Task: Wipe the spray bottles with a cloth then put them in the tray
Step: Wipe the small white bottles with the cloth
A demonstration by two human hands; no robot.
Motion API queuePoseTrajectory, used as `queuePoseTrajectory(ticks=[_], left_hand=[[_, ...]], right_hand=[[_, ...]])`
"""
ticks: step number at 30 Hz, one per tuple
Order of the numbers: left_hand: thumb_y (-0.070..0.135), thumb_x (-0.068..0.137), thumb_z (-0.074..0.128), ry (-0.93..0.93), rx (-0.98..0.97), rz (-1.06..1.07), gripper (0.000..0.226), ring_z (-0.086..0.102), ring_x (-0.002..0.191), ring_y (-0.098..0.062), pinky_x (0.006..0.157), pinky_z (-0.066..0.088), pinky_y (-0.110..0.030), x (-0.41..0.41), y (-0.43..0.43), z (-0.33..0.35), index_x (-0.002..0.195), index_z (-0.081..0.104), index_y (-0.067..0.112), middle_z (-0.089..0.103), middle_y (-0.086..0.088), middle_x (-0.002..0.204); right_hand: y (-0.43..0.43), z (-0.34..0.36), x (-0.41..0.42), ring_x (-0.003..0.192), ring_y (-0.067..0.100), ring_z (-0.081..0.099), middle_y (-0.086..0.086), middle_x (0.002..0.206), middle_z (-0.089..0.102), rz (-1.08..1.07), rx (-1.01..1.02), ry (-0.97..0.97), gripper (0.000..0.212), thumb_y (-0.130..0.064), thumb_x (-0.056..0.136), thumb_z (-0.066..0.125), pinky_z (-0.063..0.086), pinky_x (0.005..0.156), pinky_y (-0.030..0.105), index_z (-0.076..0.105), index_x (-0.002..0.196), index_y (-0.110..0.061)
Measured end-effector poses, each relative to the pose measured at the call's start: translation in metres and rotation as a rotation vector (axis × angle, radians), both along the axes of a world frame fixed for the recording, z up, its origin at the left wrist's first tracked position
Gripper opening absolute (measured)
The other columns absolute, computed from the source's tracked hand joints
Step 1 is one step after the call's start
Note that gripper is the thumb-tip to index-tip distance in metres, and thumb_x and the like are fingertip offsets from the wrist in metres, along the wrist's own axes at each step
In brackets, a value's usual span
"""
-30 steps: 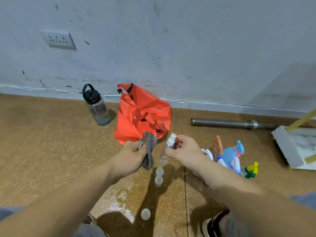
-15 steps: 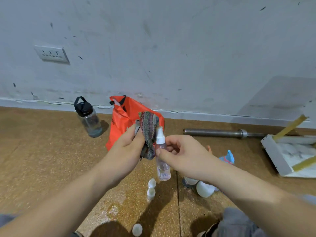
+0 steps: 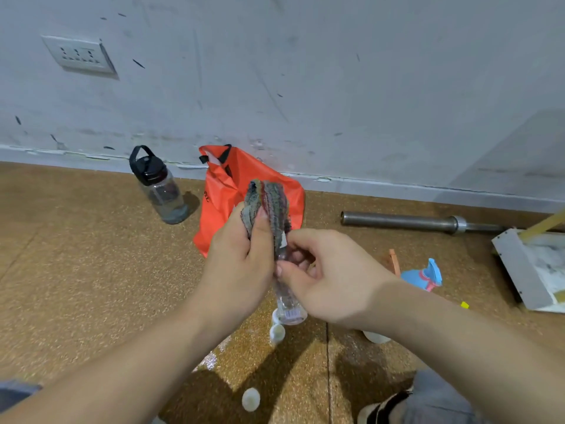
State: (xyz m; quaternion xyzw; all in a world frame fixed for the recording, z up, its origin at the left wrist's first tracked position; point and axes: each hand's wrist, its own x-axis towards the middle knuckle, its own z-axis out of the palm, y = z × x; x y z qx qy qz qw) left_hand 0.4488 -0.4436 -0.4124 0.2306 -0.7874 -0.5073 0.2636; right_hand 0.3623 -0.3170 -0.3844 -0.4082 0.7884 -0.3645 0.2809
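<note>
Left hand presses cloth onto bottle

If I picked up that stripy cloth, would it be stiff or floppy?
Probably floppy: the stripy cloth bunches into soft folds where the left hand grips it. Likely light too, since its free end stands up above that hand. It looks fuzzy, so hardly slippery.

Wide stretch of floor lay open beyond left hand. Ahead, orange bag and water bottle stood by wall. Past right hand, crowded: blue spray head, metal bar, white tray at edge. Under hands, small white pieces dotted floor; shoe blocked near right.
</note>
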Motion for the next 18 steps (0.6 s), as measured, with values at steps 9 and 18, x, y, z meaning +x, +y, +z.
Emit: queuePoseTrajectory(ticks=[9, 18], left_hand=[[0.033, 0.106, 0.042, 0.013, 0.748, -0.107, 0.041, 0.062, 0.058, -0.018, 0.055, 0.045, -0.029, -0.002, -0.008, 0.023, 0.082, 0.070, 0.015, 0.071, -0.001, 0.070], [0.046, 0.097, 0.061, -0.037, 0.407, -0.278, 0.034, 0.055, 0.066, -0.009, 0.059, 0.044, -0.019, 0.001, -0.013, 0.017, 0.091, 0.062, 0.012, 0.066, 0.006, 0.076]], right_hand=[[0.011, 0.008, -0.013, 0.058, 0.010, 0.047, 0.008, 0.074, 0.063, 0.052, 0.023, 0.079, 0.007, -0.021, 0.098, 0.061, 0.045, 0.061, 0.031, 0.063, 0.095, -0.015], [0.016, 0.011, -0.014, 0.088, 0.017, 0.051, -0.010, 0.085, 0.049, 0.112, 0.114, 0.394, 0.013, -0.039, 0.084, 0.046, 0.049, 0.080, 0.045, 0.047, 0.082, -0.026]])
